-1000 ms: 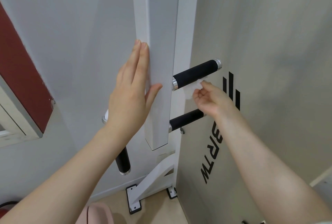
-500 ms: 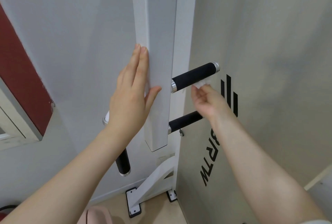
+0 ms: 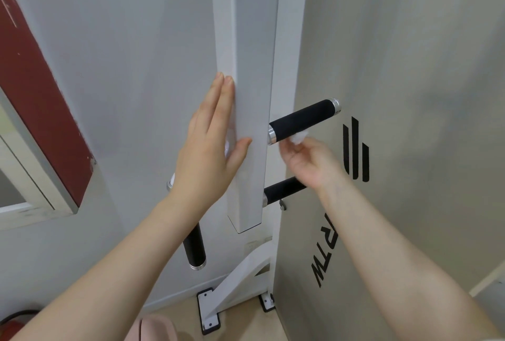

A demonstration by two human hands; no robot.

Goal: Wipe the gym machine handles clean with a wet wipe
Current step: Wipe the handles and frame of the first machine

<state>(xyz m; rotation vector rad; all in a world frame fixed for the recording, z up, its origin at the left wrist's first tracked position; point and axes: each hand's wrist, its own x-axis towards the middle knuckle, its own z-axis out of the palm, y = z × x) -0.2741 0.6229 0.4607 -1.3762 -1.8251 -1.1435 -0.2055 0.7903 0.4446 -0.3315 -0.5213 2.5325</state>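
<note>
Wiping the underside of the upper black foam-covered handle with the chrome end cap (image 3: 303, 120) is what we're on right now, going by how things sit. Our right hand (image 3: 308, 161) has a small scrunched white wet wipe (image 3: 299, 137) pinched at the fingertips, fingers curled in around it, and the wad is pressed up against the bottom of the grip, closer to the chrome collar end than the outer cap. Our left hand (image 3: 210, 155) is flat and open on the white square steel post (image 3: 251, 100), fingers straight up along its edge, thumb on the front face, holding nothing, just bracing.

Tips for doing this bit properly, imo: the wipe is balled up pretty tight, so only a little patch touches the foam. We'd open it out and wrap it round the grip so the top gets covered too. Then slide from the collar out past our fingertips to the end cap, twisting as we go.

Just below our right wrist is the lower black foam handle on the same side (image 3: 284, 191), partly hidden. Behind and under our left hand another black handle hangs downward (image 3: 194, 247). Can't tell from here whether those are clean or not.
</note>
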